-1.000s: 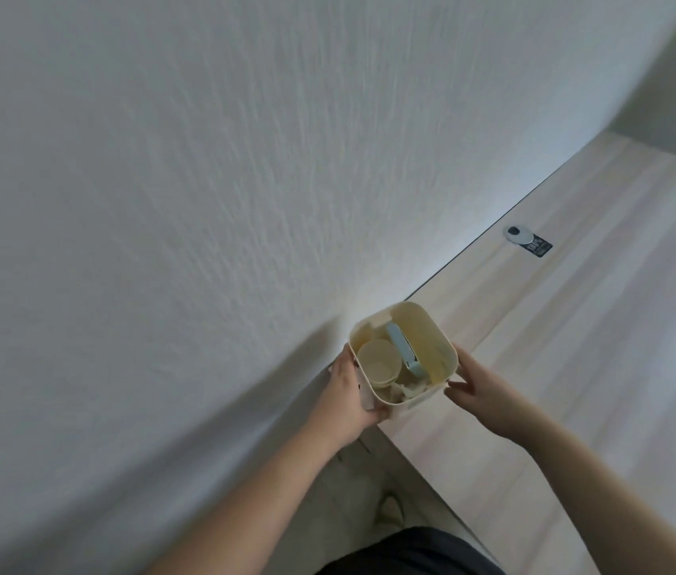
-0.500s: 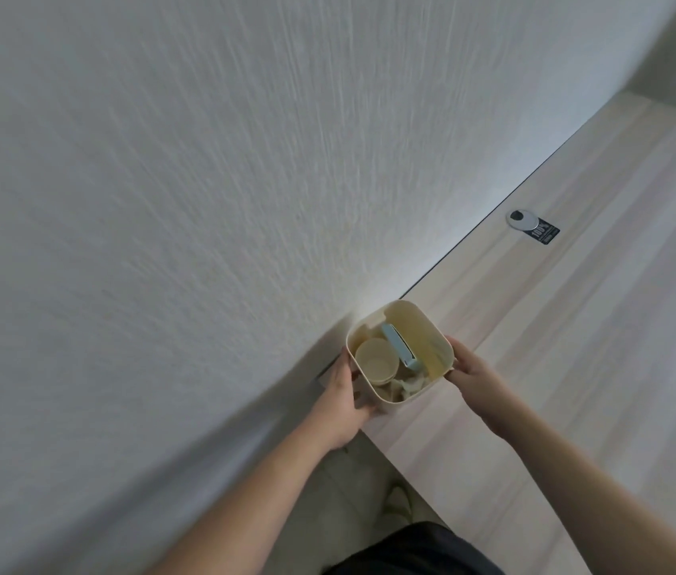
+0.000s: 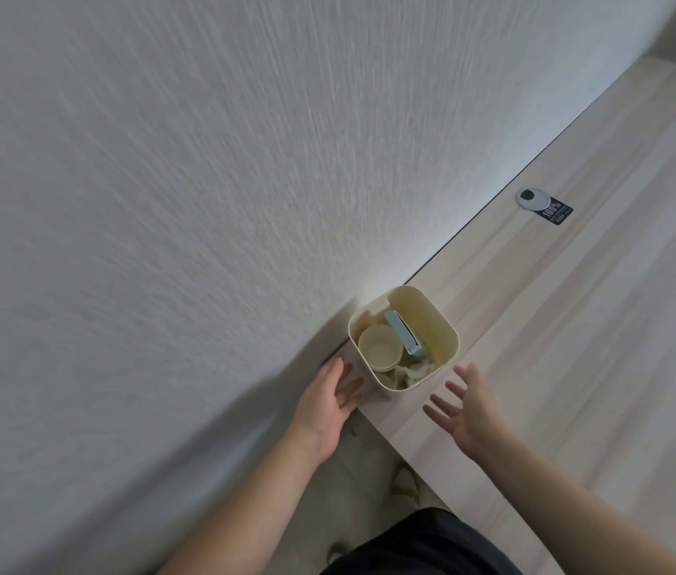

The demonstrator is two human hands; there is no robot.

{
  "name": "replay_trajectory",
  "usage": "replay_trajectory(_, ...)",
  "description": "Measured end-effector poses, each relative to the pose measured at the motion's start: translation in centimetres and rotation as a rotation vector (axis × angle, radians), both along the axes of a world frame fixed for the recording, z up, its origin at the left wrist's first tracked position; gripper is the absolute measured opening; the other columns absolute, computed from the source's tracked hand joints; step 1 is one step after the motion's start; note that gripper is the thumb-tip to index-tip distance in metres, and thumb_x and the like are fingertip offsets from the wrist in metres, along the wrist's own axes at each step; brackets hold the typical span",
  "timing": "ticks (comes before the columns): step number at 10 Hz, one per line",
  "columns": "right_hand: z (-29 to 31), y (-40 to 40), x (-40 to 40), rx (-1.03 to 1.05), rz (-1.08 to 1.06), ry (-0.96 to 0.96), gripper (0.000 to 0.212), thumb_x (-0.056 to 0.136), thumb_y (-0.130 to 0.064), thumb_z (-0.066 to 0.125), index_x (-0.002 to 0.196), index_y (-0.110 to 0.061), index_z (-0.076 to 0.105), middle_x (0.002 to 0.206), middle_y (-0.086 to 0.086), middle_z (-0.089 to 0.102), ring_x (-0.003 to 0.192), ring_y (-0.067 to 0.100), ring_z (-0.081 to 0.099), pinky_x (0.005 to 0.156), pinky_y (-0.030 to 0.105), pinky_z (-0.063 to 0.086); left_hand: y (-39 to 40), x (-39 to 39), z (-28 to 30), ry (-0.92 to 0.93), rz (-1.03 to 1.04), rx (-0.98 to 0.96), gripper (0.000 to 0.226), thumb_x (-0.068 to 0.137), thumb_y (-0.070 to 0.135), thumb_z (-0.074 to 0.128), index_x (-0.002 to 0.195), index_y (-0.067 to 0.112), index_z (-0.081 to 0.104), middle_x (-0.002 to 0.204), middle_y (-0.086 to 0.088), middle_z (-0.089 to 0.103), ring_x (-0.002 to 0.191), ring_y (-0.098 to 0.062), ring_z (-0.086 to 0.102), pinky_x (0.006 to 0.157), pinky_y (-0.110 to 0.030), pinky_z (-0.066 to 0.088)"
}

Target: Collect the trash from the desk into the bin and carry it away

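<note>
A small cream bin (image 3: 431,313) stands on the corner of the light wooden desk (image 3: 576,346), close to the wall. Inside it lie a paper cup (image 3: 378,350), a light blue flat packet (image 3: 402,334) and crumpled white paper (image 3: 413,372). My left hand (image 3: 334,394) is just left of the bin with fingers spread; whether its fingertips still touch the bin's side is unclear. My right hand (image 3: 462,404) hovers open a short way to the bin's right, palm toward it, holding nothing.
A textured white wall (image 3: 203,180) fills the left and runs along the desk's far edge. A round metal cable grommet (image 3: 530,197) with a black sticker (image 3: 557,212) sits farther along the desk. Pale floor shows below the desk corner.
Both hands held the bin by its sides before; now they have let go and drawn back slightly, fingers spread. The bin rests on the desk corner.
</note>
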State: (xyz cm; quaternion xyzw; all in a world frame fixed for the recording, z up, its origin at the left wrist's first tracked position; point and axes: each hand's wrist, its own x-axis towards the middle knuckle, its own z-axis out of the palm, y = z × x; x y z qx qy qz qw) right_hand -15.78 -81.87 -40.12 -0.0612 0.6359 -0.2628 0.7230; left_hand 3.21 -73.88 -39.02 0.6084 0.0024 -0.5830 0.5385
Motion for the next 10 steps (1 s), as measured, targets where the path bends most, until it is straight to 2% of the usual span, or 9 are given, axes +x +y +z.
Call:
replay_trajectory(1, 0.7, 0.0, 0.9, -0.021, 0.013, -0.082, 0.040, 0.095, -0.042, 0.049, 0.130, -0.024, 0.048, 0.124, 0.005, 0.049, 0.114, 0.036, 0.053, 0.074, 0.050, 0.059, -0.2, -0.5, 0.6, -0.012, -0.139, -0.018, 0.032, 0.099, 0.039, 0.047, 0.127, 0.027, 0.059, 0.122, 0.003, 0.070, 0.113, -0.017, 0.064, 0.088, -0.033, 0.050)
replay_trajectory(2, 1.6, -0.9, 1.7, -0.052, -0.003, -0.109, 0.024, 0.094, -0.029, 0.055, 0.116, -0.022, 0.054, 0.120, 0.009, 0.053, 0.111, 0.033, 0.056, 0.068, 0.048, 0.060, -0.8, -1.1, 1.1, 0.000, -0.169, -0.020, 0.032, 0.099, 0.036, 0.048, 0.127, 0.026, 0.059, 0.120, 0.003, 0.071, 0.114, -0.018, 0.064, 0.099, -0.038, 0.047)
replay_trajectory(3, 2.1, -2.0, 2.1, -0.065, -0.025, -0.098, 0.021, 0.092, -0.022, 0.054, 0.114, -0.019, 0.054, 0.123, 0.010, 0.054, 0.113, 0.030, 0.057, 0.073, 0.048, 0.060, -1.1, -1.0, 1.7, 0.010, -0.155, -0.040, 0.035, 0.099, 0.033, 0.050, 0.131, 0.022, 0.056, 0.120, 0.002, 0.071, 0.112, -0.019, 0.066, 0.101, -0.039, 0.047)
replay_trajectory(4, 2.5, -2.8, 2.5, -0.090, -0.034, -0.104, 0.023, 0.093, -0.020, 0.052, 0.115, -0.016, 0.054, 0.120, 0.010, 0.056, 0.110, 0.028, 0.058, 0.068, 0.045, 0.060, -1.1, -0.9, 2.2, -0.060, -0.228, -0.052, 0.034, 0.100, 0.034, 0.045, 0.132, 0.027, 0.055, 0.120, 0.009, 0.071, 0.111, -0.013, 0.066, 0.101, -0.039, 0.045)
replay_trajectory(6, 2.3, -3.5, 2.6, -0.089, -0.046, -0.139, 0.027, 0.095, -0.023, 0.044, 0.121, -0.017, 0.051, 0.115, 0.009, 0.057, 0.106, 0.028, 0.060, 0.069, 0.045, 0.060, -1.2, -1.0, 3.2, -0.100, -0.230, -0.099, 0.047, 0.100, 0.040, 0.045, 0.144, 0.023, 0.043, 0.140, 0.004, 0.057, 0.126, -0.013, 0.055, 0.110, -0.041, 0.038)
replay_trajectory(7, 2.4, -3.6, 2.6, -0.102, -0.032, -0.154, 0.017, 0.093, -0.023, 0.048, 0.106, -0.018, 0.058, 0.113, 0.008, 0.059, 0.104, 0.025, 0.062, 0.073, 0.045, 0.059, -1.3, -1.1, 3.0, -0.103, -0.241, -0.112, 0.048, 0.100, 0.041, 0.045, 0.145, 0.025, 0.042, 0.142, 0.003, 0.055, 0.128, -0.014, 0.052, 0.109, -0.040, 0.040)
replay_trajectory(8, 2.7, -3.3, 2.2, -0.138, 0.058, -0.150, 0.011, 0.091, -0.022, 0.053, 0.100, -0.020, 0.060, 0.116, 0.006, 0.060, 0.104, 0.022, 0.062, 0.076, 0.043, 0.058, -1.2, -1.1, 2.7, -0.192, -0.280, -0.077, 0.049, 0.098, 0.041, 0.047, 0.145, 0.028, 0.041, 0.142, 0.006, 0.054, 0.126, -0.011, 0.052, 0.107, -0.039, 0.041)
replay_trajectory(9, 2.4, -3.5, 1.2, -0.171, 0.104, -0.108, 0.025, 0.094, -0.024, 0.052, 0.117, -0.017, 0.058, 0.121, 0.005, 0.059, 0.107, 0.022, 0.060, 0.085, 0.042, 0.052, -0.4, -1.4, 2.0, -0.519, -0.416, 0.114, 0.061, 0.089, 0.046, 0.053, 0.145, 0.031, 0.037, 0.145, 0.011, 0.046, 0.123, -0.007, 0.045, 0.101, -0.030, 0.035)
replay_trajectory(10, 2.4, -3.2, -0.3, -0.209, 0.108, -0.044, 0.039, 0.098, -0.025, 0.049, 0.135, -0.016, 0.046, 0.129, 0.007, 0.054, 0.114, 0.025, 0.056, 0.092, 0.044, 0.049, 1.2, -1.9, 0.7, -0.671, -0.569, 0.199, 0.055, 0.092, 0.044, 0.052, 0.143, 0.028, 0.040, 0.144, 0.003, 0.048, 0.117, -0.009, 0.046, 0.090, -0.024, 0.033)
